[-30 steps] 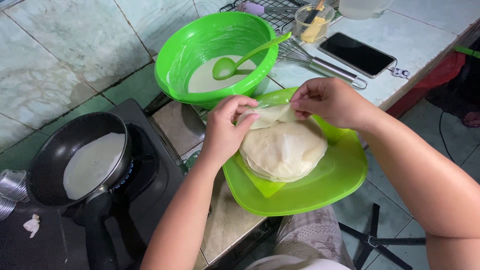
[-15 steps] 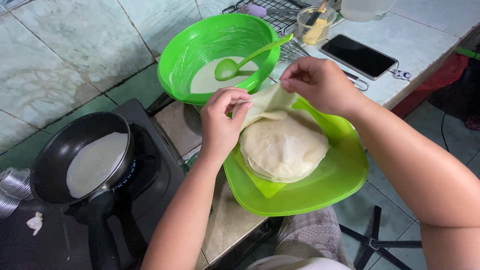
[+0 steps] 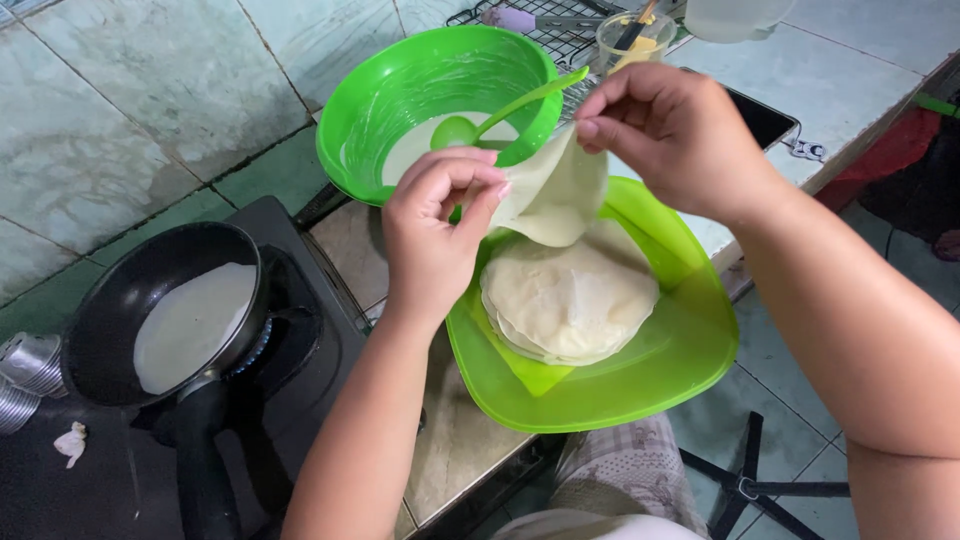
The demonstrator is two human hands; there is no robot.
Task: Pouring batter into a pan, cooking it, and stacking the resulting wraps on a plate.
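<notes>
Now lifting the top crepe point(image 3: 548, 190) clear of the stack point(image 3: 568, 300), pinching its edge with left hand point(image 3: 432, 240) and right hand point(image 3: 672, 135), peeling underway

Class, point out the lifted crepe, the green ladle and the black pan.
lifted crepe point(image 3: 552, 195), head view, its hanging middle.
green ladle point(image 3: 455, 131), head view, its scoop.
black pan point(image 3: 125, 290), head view, its dark inner wall.
</notes>
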